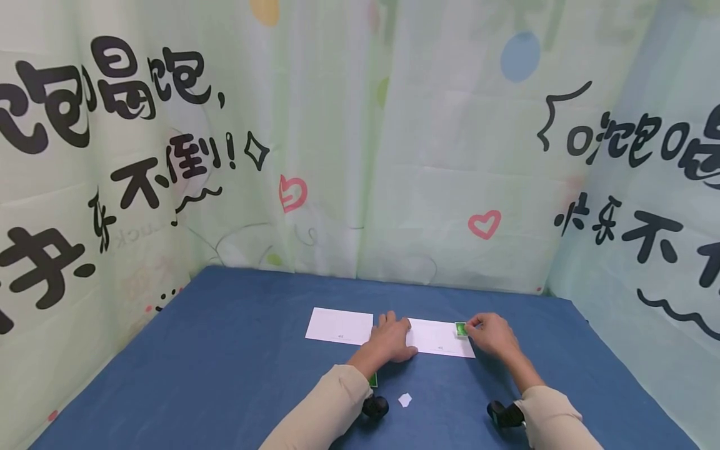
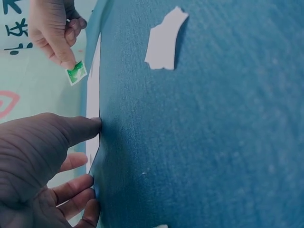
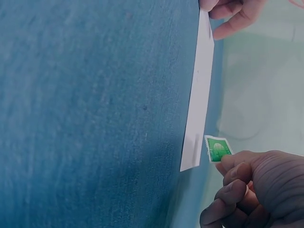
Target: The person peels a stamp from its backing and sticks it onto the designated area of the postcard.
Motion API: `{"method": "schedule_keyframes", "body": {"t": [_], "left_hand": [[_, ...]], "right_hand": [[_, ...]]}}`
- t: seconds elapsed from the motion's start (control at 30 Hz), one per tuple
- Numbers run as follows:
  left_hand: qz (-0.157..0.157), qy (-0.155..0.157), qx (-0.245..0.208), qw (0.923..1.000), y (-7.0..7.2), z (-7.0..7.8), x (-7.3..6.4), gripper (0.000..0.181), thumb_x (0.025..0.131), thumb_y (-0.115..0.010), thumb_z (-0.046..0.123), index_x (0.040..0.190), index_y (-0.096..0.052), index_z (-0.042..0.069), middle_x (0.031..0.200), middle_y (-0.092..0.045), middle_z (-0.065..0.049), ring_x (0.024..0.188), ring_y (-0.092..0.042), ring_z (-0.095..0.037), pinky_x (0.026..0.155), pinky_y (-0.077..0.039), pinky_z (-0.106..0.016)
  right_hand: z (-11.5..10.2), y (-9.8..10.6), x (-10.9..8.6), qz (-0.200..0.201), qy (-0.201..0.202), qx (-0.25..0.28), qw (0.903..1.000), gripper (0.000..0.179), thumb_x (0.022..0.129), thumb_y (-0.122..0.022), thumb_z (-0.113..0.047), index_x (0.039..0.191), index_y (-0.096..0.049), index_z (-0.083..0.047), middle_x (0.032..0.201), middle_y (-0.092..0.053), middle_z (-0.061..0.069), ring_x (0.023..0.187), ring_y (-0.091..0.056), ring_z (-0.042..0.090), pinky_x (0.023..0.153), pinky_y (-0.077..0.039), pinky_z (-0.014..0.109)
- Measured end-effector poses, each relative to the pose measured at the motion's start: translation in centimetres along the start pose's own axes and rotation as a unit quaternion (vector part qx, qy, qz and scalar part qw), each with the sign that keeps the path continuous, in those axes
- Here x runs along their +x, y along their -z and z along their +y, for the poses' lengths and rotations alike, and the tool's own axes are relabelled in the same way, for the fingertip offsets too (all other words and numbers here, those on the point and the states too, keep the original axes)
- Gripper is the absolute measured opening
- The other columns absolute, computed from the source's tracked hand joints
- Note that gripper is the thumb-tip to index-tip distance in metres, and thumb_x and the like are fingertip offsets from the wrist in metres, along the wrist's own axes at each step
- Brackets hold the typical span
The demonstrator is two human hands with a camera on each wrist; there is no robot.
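Note:
My right hand (image 1: 494, 335) pinches a small green postage stamp (image 3: 219, 149) with a white border between thumb and fingertips. In the head view the stamp overlaps the top right corner of a white envelope (image 1: 435, 338); in the right wrist view it appears raised above the paper. My left hand (image 1: 392, 338) rests at the envelope's left end, thumb (image 2: 83, 129) on the near edge and the other fingers spread over the far side. Part of the envelope lies hidden under that hand. Left of it is a second white envelope (image 1: 340, 326).
A torn white paper scrap (image 1: 405, 400) lies on the blue cloth-covered table (image 1: 236, 350), nearer than the envelopes. Beneath the left forearm a green piece (image 1: 374, 380) peeks out, mostly covered. Printed curtains (image 1: 416, 156) hang behind the table and at both sides.

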State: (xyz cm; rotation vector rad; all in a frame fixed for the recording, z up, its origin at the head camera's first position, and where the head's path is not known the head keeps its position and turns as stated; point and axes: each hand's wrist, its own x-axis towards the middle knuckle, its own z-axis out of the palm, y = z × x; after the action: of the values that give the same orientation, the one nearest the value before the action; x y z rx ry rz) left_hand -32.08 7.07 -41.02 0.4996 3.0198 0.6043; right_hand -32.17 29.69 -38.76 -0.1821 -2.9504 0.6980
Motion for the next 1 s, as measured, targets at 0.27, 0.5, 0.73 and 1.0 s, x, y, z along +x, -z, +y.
{"method": "schedule_keyframes", "body": {"t": [0.27,0.5,0.73,1.0], "left_hand": [[-0.004,0.005,-0.006,1.0000,-0.01,-0.13,0.22,0.050,0.091,-0.077,0.040,0.131,-0.065,0.013,0.124,-0.051,-0.011,0.113,-0.044,-0.024,0.099,-0.047,-0.044],[-0.003,0.010,-0.012,0.9999,0.02,-0.21,0.10,0.050,0.090,-0.078,0.040,0.131,-0.065,0.013,0.122,-0.051,-0.011,0.112,-0.044,-0.024,0.099,-0.046,-0.044],[0.002,0.015,-0.019,0.9997,-0.11,-0.17,0.35,0.050,0.090,-0.079,0.040,0.130,-0.066,0.013,0.122,-0.051,-0.010,0.112,-0.044,-0.023,0.100,-0.046,-0.043],[0.003,0.012,-0.023,0.9997,0.14,-0.09,0.10,0.049,0.089,-0.080,0.039,0.128,-0.067,0.013,0.121,-0.051,-0.011,0.111,-0.043,-0.024,0.100,-0.046,-0.044]], "right_hand": [[0.37,-0.31,0.37,-0.007,-0.009,0.006,0.9999,0.024,0.098,-0.063,-0.016,0.104,-0.071,0.006,0.085,-0.065,0.012,0.073,-0.052,0.023,0.061,-0.038,0.031],[0.51,-0.54,0.54,-0.015,-0.019,0.019,0.9995,0.026,0.099,-0.062,-0.016,0.105,-0.071,0.007,0.079,-0.064,0.011,0.069,-0.055,0.021,0.059,-0.041,0.030],[0.66,-0.72,0.85,-0.010,-0.017,0.017,0.9996,0.024,0.099,-0.061,-0.016,0.102,-0.072,0.005,0.076,-0.064,0.009,0.067,-0.055,0.020,0.058,-0.040,0.030],[0.70,-0.91,0.96,-0.010,-0.019,0.014,0.9997,0.025,0.098,-0.061,-0.016,0.104,-0.071,0.006,0.077,-0.064,0.010,0.068,-0.055,0.020,0.058,-0.040,0.031]]}}
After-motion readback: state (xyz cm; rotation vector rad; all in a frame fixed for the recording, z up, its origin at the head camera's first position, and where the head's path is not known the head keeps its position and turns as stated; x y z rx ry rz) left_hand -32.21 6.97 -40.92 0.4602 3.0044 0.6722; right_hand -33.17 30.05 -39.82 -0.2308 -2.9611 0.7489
